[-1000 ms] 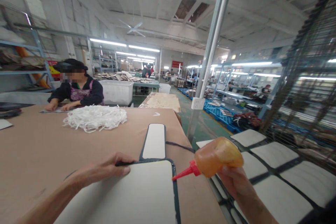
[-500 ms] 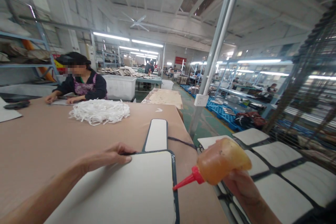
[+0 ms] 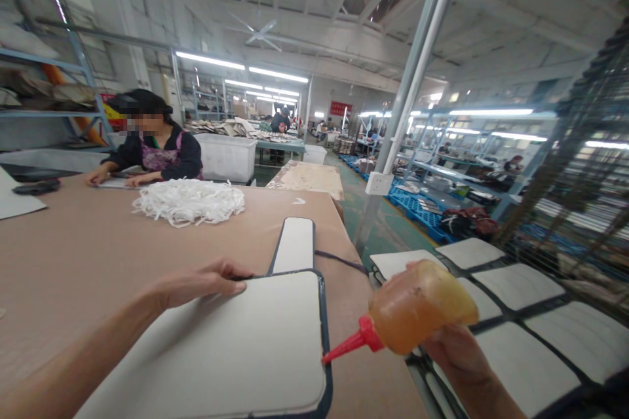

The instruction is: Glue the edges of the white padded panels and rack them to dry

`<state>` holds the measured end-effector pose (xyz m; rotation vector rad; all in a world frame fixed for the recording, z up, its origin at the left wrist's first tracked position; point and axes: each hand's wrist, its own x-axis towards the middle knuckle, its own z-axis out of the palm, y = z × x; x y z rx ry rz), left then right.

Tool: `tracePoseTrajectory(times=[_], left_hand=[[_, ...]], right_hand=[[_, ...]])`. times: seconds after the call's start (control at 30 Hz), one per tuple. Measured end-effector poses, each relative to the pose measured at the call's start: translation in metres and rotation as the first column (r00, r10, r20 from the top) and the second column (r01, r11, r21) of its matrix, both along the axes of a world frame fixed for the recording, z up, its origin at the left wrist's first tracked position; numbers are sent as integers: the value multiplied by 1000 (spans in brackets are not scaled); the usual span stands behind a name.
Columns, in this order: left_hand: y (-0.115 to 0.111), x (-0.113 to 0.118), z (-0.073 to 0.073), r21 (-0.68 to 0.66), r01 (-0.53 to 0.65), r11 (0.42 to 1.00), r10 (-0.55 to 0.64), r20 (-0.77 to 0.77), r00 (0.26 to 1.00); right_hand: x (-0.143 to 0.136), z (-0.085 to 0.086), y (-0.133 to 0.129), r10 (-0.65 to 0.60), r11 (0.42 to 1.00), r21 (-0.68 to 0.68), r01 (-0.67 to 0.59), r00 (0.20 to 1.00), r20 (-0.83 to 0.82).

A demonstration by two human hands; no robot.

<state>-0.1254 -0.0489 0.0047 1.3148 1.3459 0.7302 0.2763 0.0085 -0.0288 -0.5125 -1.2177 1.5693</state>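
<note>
A white panel with a dark border [image 3: 236,340] lies at the table's near edge. My left hand [image 3: 209,281] grips its upper left edge between thumb and fingers. My right hand [image 3: 455,347] is wrapped round a squeeze bottle [image 3: 417,308] of amber liquid, held tilted. The bottle's red nozzle [image 3: 351,346] points left, its tip at the panel's right border. Beyond the panel lies a narrower white piece with a dark edge [image 3: 295,242], and a dark strap [image 3: 341,260] runs right from it.
White strips [image 3: 189,201] are heaped on the brown table [image 3: 88,236]. A person in a dark cap [image 3: 171,150] works at its far left. A metal post [image 3: 413,65] with a socket box stands right of the table. More white panels [image 3: 515,285] lie at right.
The panel has shifted slightly away from me, showing its lower right corner. The nozzle tip now sits nearer that corner along the right border. Both hands keep their hold.
</note>
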Motion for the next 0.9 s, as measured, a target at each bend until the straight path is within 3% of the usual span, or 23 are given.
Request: tracePoseTrajectory(times=[0.1, 0.23, 0.43, 0.7, 0.9], left_hand=[[0, 0, 2, -53, 165, 985, -164, 18, 986], [-1, 2, 7, -53, 222, 974, -219, 55, 974], [-5, 1, 6, -68, 172, 983, -164, 113, 980], [-3, -10, -22, -95, 24, 995, -1, 236, 972], [-3, -2, -34, -99, -19, 995, 49, 311, 949]], right_hand=[[1, -2, -2, 7, 1000, -28, -7, 1000, -8], [-1, -2, -5, -7, 999, -31, 6, 1000, -12], [4, -13, -3, -31, 999, 38, 32, 999, -12], [-14, -5, -17, -241, 968, 41, 246, 965, -106], [-22, -8, -23, -343, 935, 28, 355, 919, -192]])
